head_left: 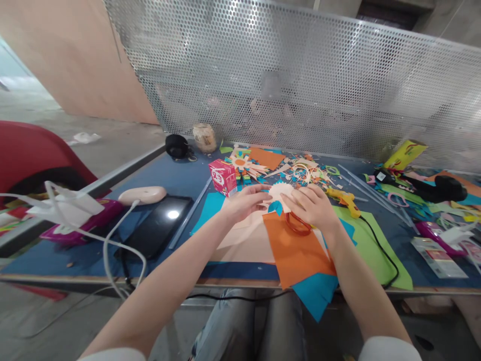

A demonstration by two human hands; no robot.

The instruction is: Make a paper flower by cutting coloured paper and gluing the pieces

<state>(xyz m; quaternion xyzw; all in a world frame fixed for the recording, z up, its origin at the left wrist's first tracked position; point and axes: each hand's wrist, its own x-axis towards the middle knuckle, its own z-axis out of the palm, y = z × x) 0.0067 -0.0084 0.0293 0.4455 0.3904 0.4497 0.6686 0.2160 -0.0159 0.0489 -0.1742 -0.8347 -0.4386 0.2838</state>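
Observation:
A cream paper cut-out (280, 190) with a saw-toothed edge is between my hands above the table. My right hand (310, 203) pinches it from the right, fingers over its face. On the left, my left hand (246, 201) has its fingers curved and apart, tips close to the cut-out's edge; whether they touch it I cannot tell. Small blue leaf-shaped paper pieces (275, 207) show just below the cut-out. Under my hands lie orange paper (296, 255), cream sheets (244, 243) and orange-handled scissors (299, 226), partly hidden by my right hand.
A yellow glue gun (347, 201) with a black cord rests on green paper (376, 245). Behind are a pink box (223, 177), a paper flower (241, 162) and paper scraps (300, 170). A phone (160, 225) lies left; a perforated metal panel (281, 75) closes the back.

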